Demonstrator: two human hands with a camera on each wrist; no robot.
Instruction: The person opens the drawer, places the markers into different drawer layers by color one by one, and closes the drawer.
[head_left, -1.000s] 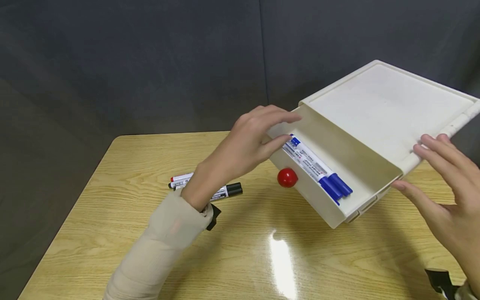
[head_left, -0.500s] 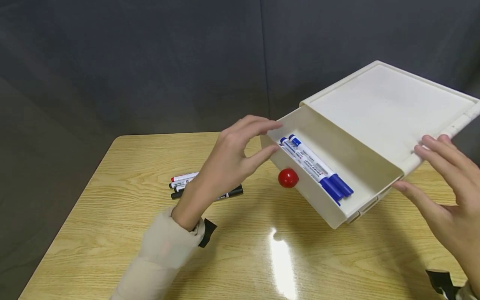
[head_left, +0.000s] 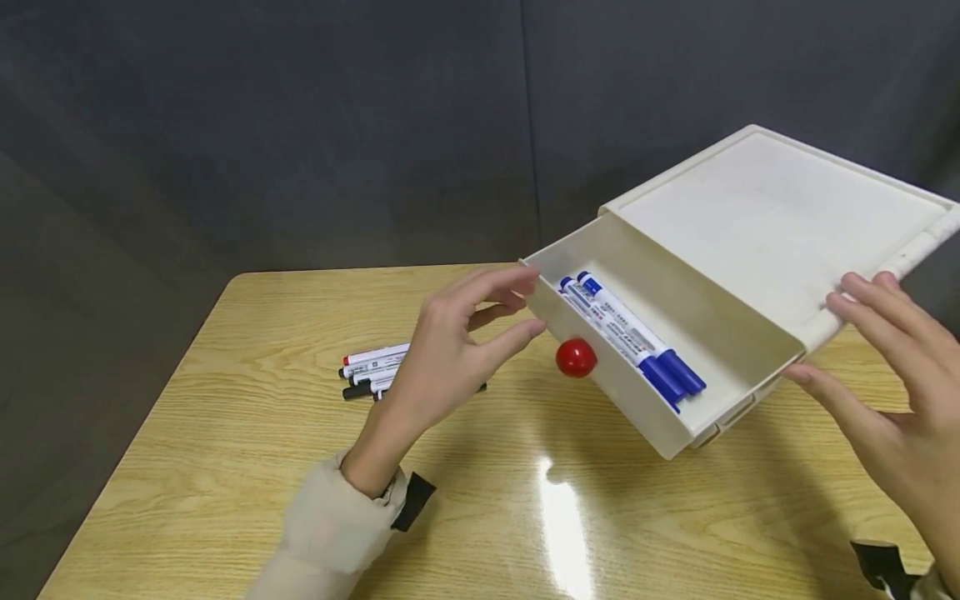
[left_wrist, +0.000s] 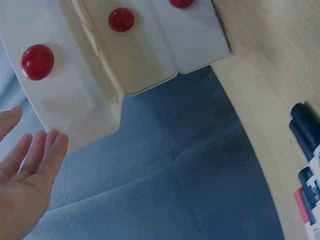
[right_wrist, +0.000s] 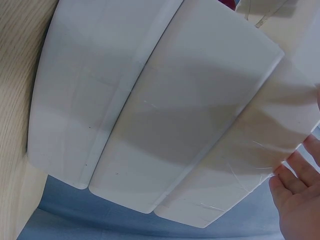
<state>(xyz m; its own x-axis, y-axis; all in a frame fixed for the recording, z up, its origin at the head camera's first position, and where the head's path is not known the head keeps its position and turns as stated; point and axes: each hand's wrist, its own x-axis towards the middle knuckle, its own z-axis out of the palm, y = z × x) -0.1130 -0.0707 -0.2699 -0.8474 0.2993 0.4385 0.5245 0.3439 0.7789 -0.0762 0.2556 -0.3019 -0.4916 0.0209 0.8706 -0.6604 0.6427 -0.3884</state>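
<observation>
In the head view, a white drawer unit [head_left: 780,217] has its top drawer [head_left: 622,387] pulled out. Blue-capped whiteboard markers [head_left: 615,321] lie inside, along the drawer's front. A round red knob [head_left: 576,357] sits on the drawer front. My left hand [head_left: 450,354] holds nothing; its fingertips are at the drawer's far left corner, thumb and fingers apart. The left wrist view shows this hand [left_wrist: 30,180] beside the end of the drawer front. My right hand [head_left: 900,392] rests its fingertips on the unit's top edge, thumb at the side just below.
Several white-bodied markers [head_left: 375,357] with black or red ends lie on the wooden table [head_left: 225,467], partly behind the left hand. Two lower drawers with red knobs [left_wrist: 121,20] are closed beneath the top one. A dark curtain [head_left: 337,133] hangs behind the table.
My left hand has drawn back left and toward me from over the drawer, uncovering the blue markers' far ends. My right hand and the drawer unit have stayed in place.
</observation>
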